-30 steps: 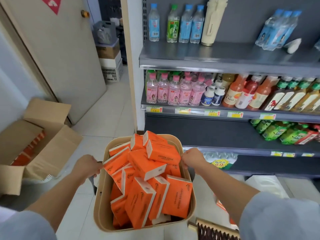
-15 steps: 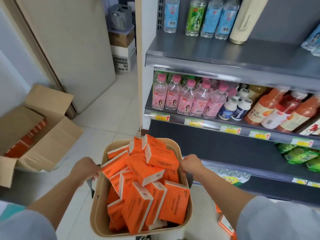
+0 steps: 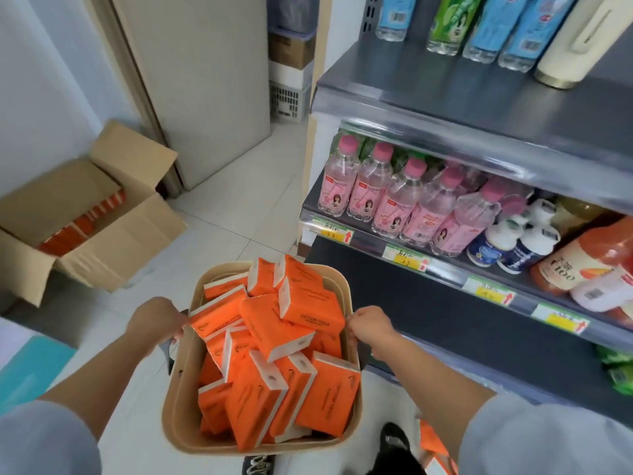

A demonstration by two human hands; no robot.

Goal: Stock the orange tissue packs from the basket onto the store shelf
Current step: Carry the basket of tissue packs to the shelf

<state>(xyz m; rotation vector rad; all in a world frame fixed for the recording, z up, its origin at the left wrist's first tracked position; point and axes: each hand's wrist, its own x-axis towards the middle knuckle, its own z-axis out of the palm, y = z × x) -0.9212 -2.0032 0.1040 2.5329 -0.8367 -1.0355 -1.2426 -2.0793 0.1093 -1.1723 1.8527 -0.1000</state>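
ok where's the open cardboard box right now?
In the head view the cardboard box sits on the floor at far left, flaps open, left of and beyond the basket, near the beige door.

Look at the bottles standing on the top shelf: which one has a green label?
The second bottle from the left on the top shelf. Its label is green, while the bottles on either side carry blue labels.

An open brown cardboard box [image 3: 102,234] sat on the white tiled floor [image 3: 233,217]; pink-capped clear bottles [image 3: 394,200] stood in a row.
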